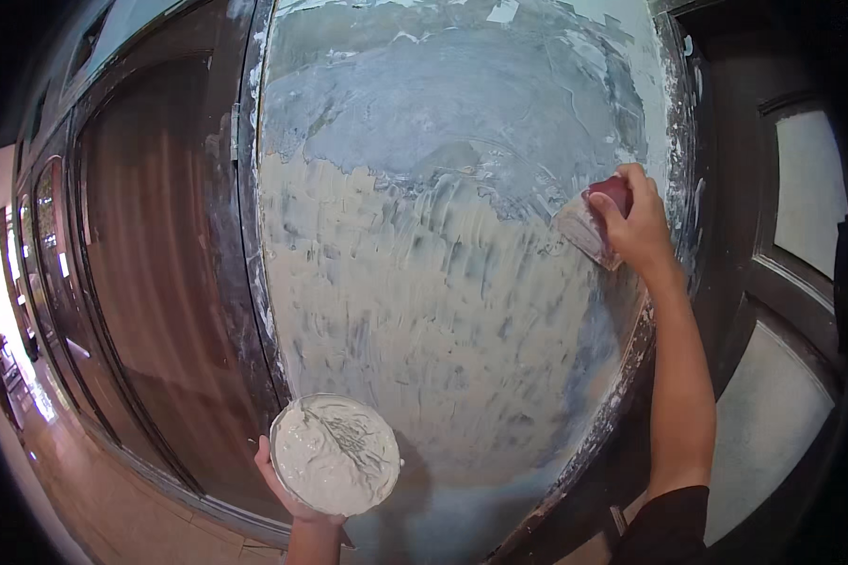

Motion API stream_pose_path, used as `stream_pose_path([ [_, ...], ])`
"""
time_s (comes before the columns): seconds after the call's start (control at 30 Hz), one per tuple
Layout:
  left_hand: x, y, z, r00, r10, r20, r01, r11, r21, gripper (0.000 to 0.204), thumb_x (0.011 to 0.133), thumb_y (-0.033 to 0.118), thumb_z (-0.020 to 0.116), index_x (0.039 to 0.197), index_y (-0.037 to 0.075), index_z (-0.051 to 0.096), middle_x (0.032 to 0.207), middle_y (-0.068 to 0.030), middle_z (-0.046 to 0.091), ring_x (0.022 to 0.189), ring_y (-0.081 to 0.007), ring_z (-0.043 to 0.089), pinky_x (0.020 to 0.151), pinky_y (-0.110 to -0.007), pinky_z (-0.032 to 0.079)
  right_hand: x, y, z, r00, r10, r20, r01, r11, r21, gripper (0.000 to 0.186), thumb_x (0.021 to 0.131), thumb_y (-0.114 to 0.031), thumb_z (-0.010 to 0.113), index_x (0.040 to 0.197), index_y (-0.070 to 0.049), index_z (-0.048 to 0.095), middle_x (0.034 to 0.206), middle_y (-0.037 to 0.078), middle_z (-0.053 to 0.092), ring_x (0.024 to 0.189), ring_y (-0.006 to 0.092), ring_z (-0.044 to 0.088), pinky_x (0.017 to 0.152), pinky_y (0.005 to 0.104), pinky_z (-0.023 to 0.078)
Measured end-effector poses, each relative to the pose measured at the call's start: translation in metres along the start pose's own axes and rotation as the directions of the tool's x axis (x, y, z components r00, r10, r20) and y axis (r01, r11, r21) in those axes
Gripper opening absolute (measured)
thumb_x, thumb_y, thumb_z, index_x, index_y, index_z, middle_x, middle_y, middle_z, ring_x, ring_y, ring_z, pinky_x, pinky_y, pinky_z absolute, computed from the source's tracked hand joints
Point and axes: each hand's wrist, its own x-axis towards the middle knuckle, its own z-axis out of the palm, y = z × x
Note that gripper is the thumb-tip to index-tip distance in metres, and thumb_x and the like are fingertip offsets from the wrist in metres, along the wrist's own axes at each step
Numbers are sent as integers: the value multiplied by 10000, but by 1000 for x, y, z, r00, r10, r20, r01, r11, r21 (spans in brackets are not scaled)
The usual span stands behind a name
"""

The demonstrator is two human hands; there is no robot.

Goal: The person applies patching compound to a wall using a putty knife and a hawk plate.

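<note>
My left hand (283, 485) grips a round tub (339, 457) of thick off-white paste at the lower middle, its fingers around the rim and partly hidden underneath. My right hand (645, 226) is closed on a putty scraper (584, 226) with a dark red top, its pale, paste-smeared blade against the wall panel (443, 292) at upper right. The panel's upper area is smooth blue-grey with white patches; cream paste in uneven, streaky strokes covers much of its middle and lower part.
A dark-framed glass door (141, 264) stands at left, past which a tiled floor (85, 490) runs toward a bright opening. At right is dark woodwork with pale inset panels (801, 169). Worn, paint-spotted trim (678, 141) edges the wall panel.
</note>
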Motion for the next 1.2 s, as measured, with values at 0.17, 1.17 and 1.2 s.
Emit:
stream_pose_path([
  [0.17, 1, 1, -10, 998, 48, -30, -48, 999, 13, 765, 953, 658, 389, 1349, 30, 577, 1302, -184, 638, 1138, -388, 635, 968, -542, 527, -13, -5, 4, 998, -35, 47, 32, 997, 68, 431, 880, -265, 758, 1201, -54, 564, 1022, 244, 606, 946, 424, 606, 845, 456, 492],
  [1.17, -7, -10, 3, 1000, -6, -10, 6, 1000, -28, 757, 949, 668, 394, 1350, 53, 581, 1307, -168, 640, 1147, -380, 634, 965, -549, 531, -2, 12, 1, 986, 166, -33, -154, 961, 229, 378, 879, -240, 772, 1028, -24, 499, 890, 220, 663, 839, 404, 656, 751, 437, 506],
  [1.2, -7, -13, 4, 1000, 6, -3, -6, 1000, -18, 753, 951, 664, 396, 1347, 52, 582, 1302, -167, 643, 1144, -376, 635, 963, -548, 531, -5, 14, 0, 990, 129, -55, -115, 972, 207, 369, 891, -239, 766, 1019, -22, 496, 851, 221, 669, 789, 391, 668, 706, 422, 511],
])
